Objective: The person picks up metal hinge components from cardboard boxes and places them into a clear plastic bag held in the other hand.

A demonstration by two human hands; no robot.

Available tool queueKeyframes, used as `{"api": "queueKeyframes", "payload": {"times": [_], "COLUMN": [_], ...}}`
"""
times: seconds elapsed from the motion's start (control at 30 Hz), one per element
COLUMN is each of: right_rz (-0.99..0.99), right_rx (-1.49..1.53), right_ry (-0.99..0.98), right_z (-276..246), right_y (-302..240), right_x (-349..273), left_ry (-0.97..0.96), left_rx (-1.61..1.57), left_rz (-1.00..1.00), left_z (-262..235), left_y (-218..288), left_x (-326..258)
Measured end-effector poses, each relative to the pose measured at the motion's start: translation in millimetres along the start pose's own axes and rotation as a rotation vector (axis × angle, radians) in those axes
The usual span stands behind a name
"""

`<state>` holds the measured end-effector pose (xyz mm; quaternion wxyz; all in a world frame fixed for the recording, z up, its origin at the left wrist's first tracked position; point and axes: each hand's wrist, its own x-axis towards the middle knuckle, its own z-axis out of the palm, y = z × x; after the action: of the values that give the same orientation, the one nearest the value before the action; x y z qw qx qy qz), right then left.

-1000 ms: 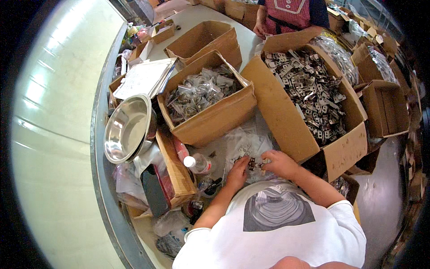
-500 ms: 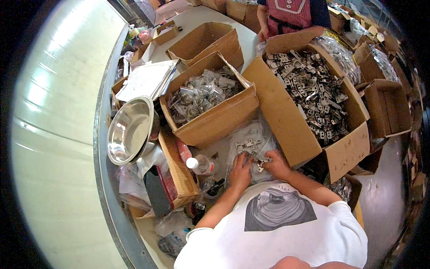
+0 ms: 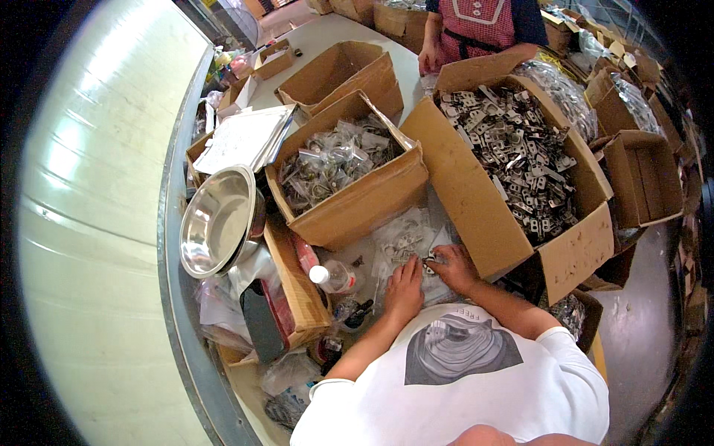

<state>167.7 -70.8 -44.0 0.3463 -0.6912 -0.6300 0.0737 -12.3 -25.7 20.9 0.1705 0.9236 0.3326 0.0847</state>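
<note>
My left hand [image 3: 404, 290] lies palm down at the middle of the table, its fingers stretched forward over a clear plastic bag [image 3: 394, 232]. Close by on its right, my right hand [image 3: 455, 269] is closed, with thumb and fingertips pinching a small silvery metal hinge [image 3: 429, 262]. More metal pieces show through the plastic just beyond my fingertips. A large cardboard box [image 3: 470, 192] at the right is heaped with loose metal hinges [image 3: 520, 160]. Beyond my left hand, another cardboard box [image 3: 364, 204] holds small clear bags of metal parts [image 3: 335, 160].
A clear bottle with a white cap [image 3: 338, 276] stands left of my left hand. Farther left are steel bowls [image 3: 216, 223], papers [image 3: 242, 137] and a narrow cardboard box [image 3: 297, 279]. Across the table stands a person in a red checked apron [image 3: 476, 30]. Cardboard boxes [image 3: 643, 178] crowd the right.
My left fingers have straightened and moved slightly right, nearer my right hand. My right hand has shifted slightly left and away from me with the hinge. The person opposite has moved a hand slightly left.
</note>
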Motion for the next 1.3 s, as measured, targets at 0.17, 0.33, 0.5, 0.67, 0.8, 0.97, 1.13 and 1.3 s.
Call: {"api": "queueKeyframes", "payload": {"times": [0.17, 0.33, 0.5, 0.67, 0.8, 0.97, 1.13, 1.3], "right_rz": [-0.322, -0.127, -0.035, -0.090, 0.038, -0.008, -0.354, -0.247], "right_rx": [-0.114, -0.041, -0.138, -0.137, -0.165, -0.123, -0.092, -0.014], "right_ry": [-0.263, -0.254, -0.037, -0.158, -0.428, -0.190, 0.053, 0.127], "right_z": [-25, -12, -9, -31, -29, -28, -16, -5], "right_y": [-17, -16, -7, -21, -16, -22, -2, 9], "right_x": [7, 4, 7, 10, 14, 11, 11, 9], "left_ry": [-0.095, -0.180, -0.117, -0.091, -0.072, -0.123, -0.211, -0.213], "left_rx": [-0.006, 0.040, -0.075, -0.053, -0.061, 0.019, -0.033, -0.170], "left_rz": [-0.001, 0.059, 0.108, 0.099, 0.075, 0.054, 0.161, 0.233], "left_z": [-14, 4, -9, -10, 6, 2, -3, 7], "left_y": [11, -4, -10, -4, -2, 6, -1, -11], "left_x": [16, 23, 20, 17, 28, 48, 61, 66]}}
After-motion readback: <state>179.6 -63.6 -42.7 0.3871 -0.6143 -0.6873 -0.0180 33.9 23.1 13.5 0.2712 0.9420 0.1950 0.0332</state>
